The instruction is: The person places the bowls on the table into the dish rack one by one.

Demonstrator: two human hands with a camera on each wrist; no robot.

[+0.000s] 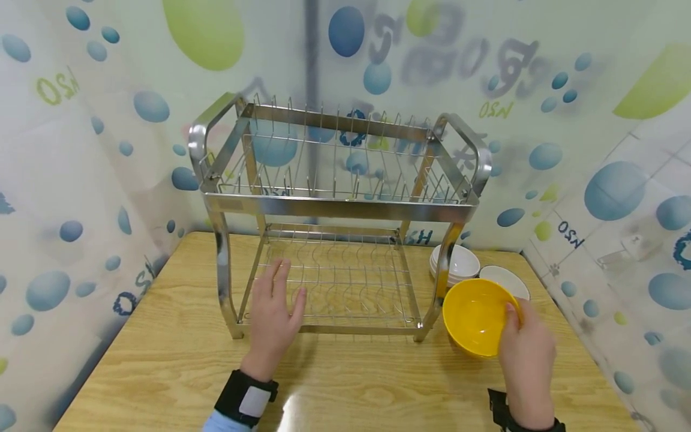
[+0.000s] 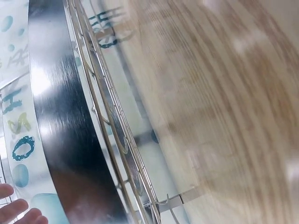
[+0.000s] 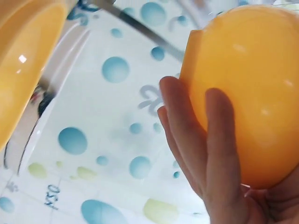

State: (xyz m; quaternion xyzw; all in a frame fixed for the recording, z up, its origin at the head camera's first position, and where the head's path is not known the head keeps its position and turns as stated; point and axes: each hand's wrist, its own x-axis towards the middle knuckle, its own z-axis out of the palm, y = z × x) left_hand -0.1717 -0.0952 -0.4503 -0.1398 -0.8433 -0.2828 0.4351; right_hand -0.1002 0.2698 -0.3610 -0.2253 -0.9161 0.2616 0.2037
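A yellow bowl [image 1: 477, 318] is tilted with its inside toward the head camera, to the right of a metal two-tier dish rack [image 1: 345, 209]. My right hand [image 1: 528, 348] pinches its right rim, thumb over the edge; in the right wrist view the fingers lie along the bowl's outside [image 3: 257, 93]. In front of the rack's lower tier is my left hand [image 1: 274, 312], fingers mostly straight and holding nothing. Whether it touches the rack I cannot tell. The left wrist view has only a few fingertips [image 2: 16, 210] near the rack's metal rail [image 2: 70, 126].
Behind the yellow bowl stand stacked white bowls [image 1: 461, 264] and a white plate [image 1: 510, 281]. Another yellow dish [image 3: 23, 65] shows at the left of the right wrist view. Everything rests on a wood-grain table [image 1: 351, 384], with patterned walls at the back and sides.
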